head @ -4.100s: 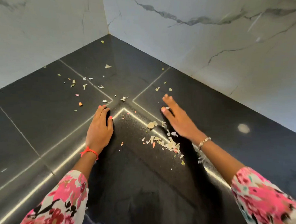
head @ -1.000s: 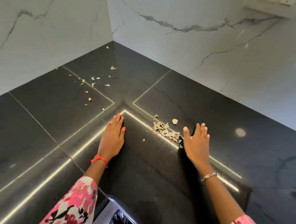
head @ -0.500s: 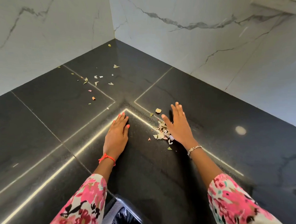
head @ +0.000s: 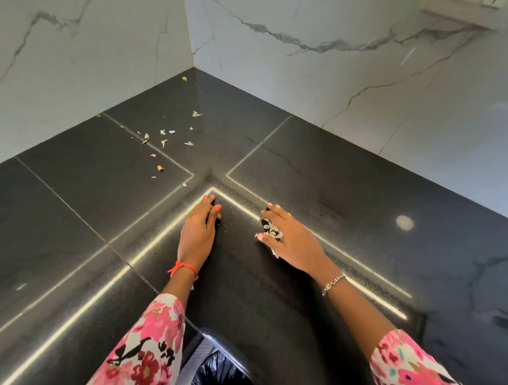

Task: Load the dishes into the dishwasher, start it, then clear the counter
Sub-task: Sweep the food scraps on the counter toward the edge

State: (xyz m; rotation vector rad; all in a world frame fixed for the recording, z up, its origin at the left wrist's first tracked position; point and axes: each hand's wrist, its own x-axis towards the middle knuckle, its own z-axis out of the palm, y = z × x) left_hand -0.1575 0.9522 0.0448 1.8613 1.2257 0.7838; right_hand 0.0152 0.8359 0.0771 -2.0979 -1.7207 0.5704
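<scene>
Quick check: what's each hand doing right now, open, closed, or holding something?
Left hand: open, flat on the counter, holding nothing.
Right hand: open, fingers straight, pressing against a clump of scraps.

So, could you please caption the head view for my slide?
Left hand flat on the black counter, right hand over a pile of scraps; loose scraps lie nearer the corner.
</scene>
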